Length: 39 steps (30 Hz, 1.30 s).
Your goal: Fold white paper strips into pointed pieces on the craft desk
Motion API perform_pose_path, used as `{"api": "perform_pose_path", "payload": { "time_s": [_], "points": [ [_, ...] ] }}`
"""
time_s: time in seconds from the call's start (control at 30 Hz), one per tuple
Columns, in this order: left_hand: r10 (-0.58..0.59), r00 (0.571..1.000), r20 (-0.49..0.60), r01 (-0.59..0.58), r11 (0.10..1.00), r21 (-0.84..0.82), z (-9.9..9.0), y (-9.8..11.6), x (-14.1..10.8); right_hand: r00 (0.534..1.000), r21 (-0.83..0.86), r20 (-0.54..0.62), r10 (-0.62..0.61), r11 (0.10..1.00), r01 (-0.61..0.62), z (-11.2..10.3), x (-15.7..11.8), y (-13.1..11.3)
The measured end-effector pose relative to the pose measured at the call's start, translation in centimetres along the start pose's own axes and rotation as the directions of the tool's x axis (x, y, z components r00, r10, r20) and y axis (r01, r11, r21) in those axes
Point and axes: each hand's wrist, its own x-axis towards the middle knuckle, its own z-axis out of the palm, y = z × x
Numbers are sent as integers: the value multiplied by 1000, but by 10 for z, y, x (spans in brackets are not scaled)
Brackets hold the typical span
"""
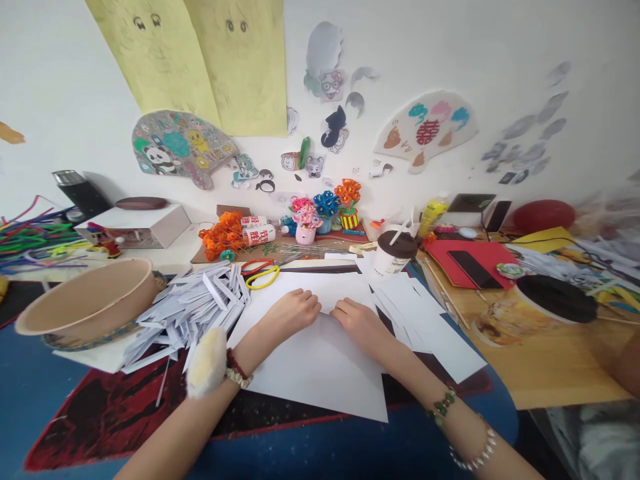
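Observation:
A large sheet of white paper (310,373) lies in front of me. Over its upper part my left hand (295,310) and my right hand (355,323) are close together, fingers curled in a pinch. Between the fingertips is a piece of white paper (327,303); its outline is hard to tell from the sheet behind. A heap of folded white paper strips (195,310) sits left of my left hand. Beyond that hand lie yellow-handled scissors (263,277). More white paper pieces (425,327) lie to the right of my right hand.
A beige basin (90,300) stands at the left. Behind are orange pipe-cleaner flowers (223,233), small flower pots (305,231) and a lidded cup (395,253). A wooden table (540,373) on the right bears a phone (473,269), a red folder (443,260) and a large cup (530,313).

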Motion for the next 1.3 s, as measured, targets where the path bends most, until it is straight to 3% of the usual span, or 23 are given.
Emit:
{"api": "perform_pose_path", "payload": {
  "time_s": [0.33, 0.53, 0.7, 0.87, 0.93, 1.0, 1.1, 1.3],
  "points": [
    [-61, 998, 2, 61, 997, -40, 0, 6, -11, 999, -38, -15, 45, 998, -45, 0, 1, -6],
    [-188, 982, -24, 185, 978, -93, 6, 0, -22, 999, -106, -24, -35, 994, 32, 2, 1, -1],
    [-134, 990, -35, 130, 985, -112, 9, 0, -21, 996, -131, -37, -80, 989, 75, 5, -3, -2],
    [-156, 987, -48, 148, 979, -144, 9, 3, -20, 996, -81, -90, -24, 997, 16, 5, -1, -3],
    [-223, 973, -55, 211, 963, -170, 10, 3, -18, 990, 7, -132, 48, 999, -47, 1, 4, -3],
    [-320, 946, -61, 301, 931, -208, 11, 0, -16, 964, 264, -164, 211, 951, -164, -4, 11, -1],
    [-443, 894, -69, 405, 865, -297, 11, -6, -12, 899, 619, -105, 425, 735, -276, -7, 23, 5],
    [-532, 844, -67, 435, 753, -493, 16, -12, -12, 853, 689, -124, 507, 663, -294, 8, 38, 16]
  ]
}}
